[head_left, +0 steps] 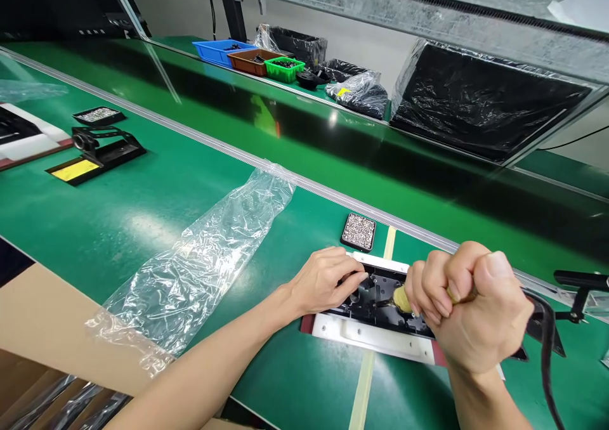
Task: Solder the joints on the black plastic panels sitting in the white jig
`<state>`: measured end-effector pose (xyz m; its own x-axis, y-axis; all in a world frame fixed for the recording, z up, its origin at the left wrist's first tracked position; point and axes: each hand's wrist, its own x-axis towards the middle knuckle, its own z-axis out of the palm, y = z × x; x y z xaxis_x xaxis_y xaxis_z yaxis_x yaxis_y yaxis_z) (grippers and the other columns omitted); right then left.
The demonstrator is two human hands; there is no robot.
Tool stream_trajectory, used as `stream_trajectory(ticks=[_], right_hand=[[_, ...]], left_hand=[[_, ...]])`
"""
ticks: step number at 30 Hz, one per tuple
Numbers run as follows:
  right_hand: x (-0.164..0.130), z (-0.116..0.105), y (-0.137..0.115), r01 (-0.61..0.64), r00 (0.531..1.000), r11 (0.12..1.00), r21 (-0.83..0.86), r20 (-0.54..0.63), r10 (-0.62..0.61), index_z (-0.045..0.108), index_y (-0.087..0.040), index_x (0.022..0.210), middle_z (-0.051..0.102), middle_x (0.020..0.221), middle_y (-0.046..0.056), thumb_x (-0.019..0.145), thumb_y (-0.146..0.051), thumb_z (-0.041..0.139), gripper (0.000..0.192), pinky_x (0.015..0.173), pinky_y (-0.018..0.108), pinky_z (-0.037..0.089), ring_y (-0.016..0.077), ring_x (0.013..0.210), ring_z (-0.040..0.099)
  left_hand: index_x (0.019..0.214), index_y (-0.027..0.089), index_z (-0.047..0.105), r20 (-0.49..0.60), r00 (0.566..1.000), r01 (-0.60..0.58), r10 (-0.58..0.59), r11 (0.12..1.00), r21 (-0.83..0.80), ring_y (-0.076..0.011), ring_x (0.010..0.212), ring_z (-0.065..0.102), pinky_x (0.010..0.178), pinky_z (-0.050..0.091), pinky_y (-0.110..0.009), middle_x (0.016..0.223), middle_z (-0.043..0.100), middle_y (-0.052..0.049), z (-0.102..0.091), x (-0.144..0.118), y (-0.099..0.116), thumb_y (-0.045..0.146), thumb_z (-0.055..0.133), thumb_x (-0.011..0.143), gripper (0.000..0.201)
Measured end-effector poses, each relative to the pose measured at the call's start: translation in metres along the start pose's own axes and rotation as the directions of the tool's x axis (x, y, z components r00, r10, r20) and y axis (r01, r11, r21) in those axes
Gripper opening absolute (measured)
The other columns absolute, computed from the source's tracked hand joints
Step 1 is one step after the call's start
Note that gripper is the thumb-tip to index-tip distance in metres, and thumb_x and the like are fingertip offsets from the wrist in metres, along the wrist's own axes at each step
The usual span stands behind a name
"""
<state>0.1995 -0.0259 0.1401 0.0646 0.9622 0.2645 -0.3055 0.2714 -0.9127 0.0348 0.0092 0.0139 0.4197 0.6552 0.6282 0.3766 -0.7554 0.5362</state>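
My right hand (476, 303) is wrapped in a fist around a soldering iron (402, 298) with a yellow grip. Its tip points down and left into a long black plastic part (385, 285), and a dark cable (548, 354) runs off behind the fist. That part lies in a white fixture (375, 340) with reddish ends. At the part's left end is my left hand (326, 279), fingers curled and thumb drawn in close to them; whatever they pinch is hidden. Just beyond the fixture sits a small black tray (359, 231) full of tiny metallic pieces.
Crumpled clear plastic (204, 259) lies left of my arm. Further left are an iron stand (109, 151) with a yellow sponge and another small tray (99, 115). Blue (219, 52), brown (250, 62) and green bins (284, 70) stand behind the green conveyor belt (323, 138). A metal shelf (428, 11) overhangs.
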Motion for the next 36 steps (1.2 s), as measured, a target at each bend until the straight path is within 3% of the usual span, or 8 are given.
stream_trajectory(ticks=[36], right_hand=[[-0.0050,0.0024,0.0002,0.002,0.999,1.000,-0.010,0.045,-0.002,0.039,-0.020,0.054,0.033,0.042,-0.004,0.094,-0.041,0.051,0.047,0.034,0.021,0.027,0.0085,0.036,0.027]], left_hand=[[0.089,0.016,0.069,0.025,1.000,0.009,-0.010,0.999,0.031,-0.0160,0.067,0.059,0.070,0.046,-0.032,0.076,0.070,-0.003,0.0039,0.0072,0.0034,0.028,0.051,0.105,0.027]])
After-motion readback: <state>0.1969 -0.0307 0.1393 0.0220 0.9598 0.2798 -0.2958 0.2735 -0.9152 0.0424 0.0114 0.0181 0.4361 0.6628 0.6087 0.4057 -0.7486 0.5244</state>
